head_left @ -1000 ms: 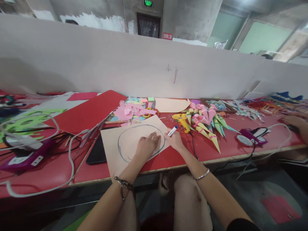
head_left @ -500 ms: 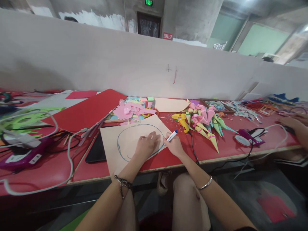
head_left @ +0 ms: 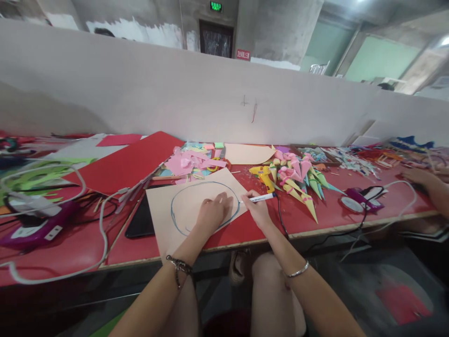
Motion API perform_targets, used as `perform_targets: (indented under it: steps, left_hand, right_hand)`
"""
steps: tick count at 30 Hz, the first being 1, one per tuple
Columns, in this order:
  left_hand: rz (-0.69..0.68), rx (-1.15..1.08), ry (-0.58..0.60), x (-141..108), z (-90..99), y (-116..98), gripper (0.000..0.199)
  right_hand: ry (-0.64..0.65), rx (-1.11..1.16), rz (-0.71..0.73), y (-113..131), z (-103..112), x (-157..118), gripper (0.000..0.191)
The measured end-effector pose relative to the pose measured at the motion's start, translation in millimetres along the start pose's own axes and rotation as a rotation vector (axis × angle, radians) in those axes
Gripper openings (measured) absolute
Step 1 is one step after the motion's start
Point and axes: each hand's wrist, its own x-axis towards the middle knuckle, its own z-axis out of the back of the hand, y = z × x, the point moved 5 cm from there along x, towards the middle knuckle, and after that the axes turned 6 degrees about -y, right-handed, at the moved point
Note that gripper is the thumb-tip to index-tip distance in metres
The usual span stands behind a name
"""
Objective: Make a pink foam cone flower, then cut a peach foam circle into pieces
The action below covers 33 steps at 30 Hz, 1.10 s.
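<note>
The blue outline (head_left: 171,209) looks nearly complete on the beige sheet (head_left: 159,201) on the desk (head_left: 245,234), any gap under the empty, loosely resting left hand (head_left: 212,211) hidden, while the right hand (head_left: 258,210) pinches the marker (head_left: 264,198) at the line's right side.

The pale beige sheet (head_left: 185,210) is matt, smooth paper, and the white marker (head_left: 264,198) on it looks like smooth plastic. Under them the red surface (head_left: 122,250) has a soft sheen, with a raw, rough wooden edge (head_left: 315,231). The black slab (head_left: 140,220) looks smooth. The glue gun (head_left: 265,177) is yellow plastic; the purple power strip (head_left: 42,229) is plastic too, faintly glossy. The large red sheet (head_left: 122,166) looks like matt card, the pink scraps (head_left: 185,161) like thin paper. One bracelet (head_left: 300,270) is shiny, silvery metal. Behind, the white partition (head_left: 157,89) is smooth and matt, the grey wall (head_left: 280,28) bare and patchy.
</note>
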Motion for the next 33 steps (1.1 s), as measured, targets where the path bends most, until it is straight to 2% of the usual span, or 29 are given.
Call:
perform_targets:
  steps: [4, 7, 11, 14, 17, 19, 23, 27, 33]
  left_hand:
    - [-0.012, -0.075, 0.018, 1.9, 7.5, 11.4, 0.037]
    - [0.004, -0.124, 0.017, -5.2, 29.1, 35.2, 0.039]
    - [0.139, -0.283, 0.026, -36.9, 62.5, 74.1, 0.038]
    - [0.22, -0.144, 0.081, -68.6, 72.7, 90.0, 0.038]
    - [0.134, 0.029, 0.156, -90.4, 68.7, 84.3, 0.039]
    - [0.1, 0.089, 0.157, -96.4, 63.4, 76.9, 0.041]
    - [0.153, 0.129, 0.117, -94.9, 51.1, 66.8, 0.039]
    - [0.156, 0.109, 0.165, -92.6, 39.3, 51.8, 0.034]
    - [0.217, 0.225, 0.231, -89.6, 44.1, 26.7, 0.042]
  right_hand:
    - [0.057, -0.009, 0.021, 1.3, -6.0, -1.5, 0.02]
    - [0.087, -0.018, 0.025, -0.5, -7.7, -2.2, 0.017]
    - [0.102, -0.013, 0.005, -4.6, -8.2, -3.8, 0.017]
    - [0.101, -0.006, -0.006, -5.5, -8.9, -5.8, 0.017]
    - [0.098, -0.009, 0.0, -4.0, -9.2, -7.3, 0.016]
    - [0.099, -0.018, 0.012, -2.6, -8.9, -7.8, 0.015]
    - [0.099, -0.026, 0.016, -1.5, -7.7, -7.8, 0.016]
    - [0.112, 0.008, -0.013, -2.4, -8.0, -7.7, 0.021]
    - [0.062, 0.039, -0.033, -3.6, -5.1, -6.4, 0.021]
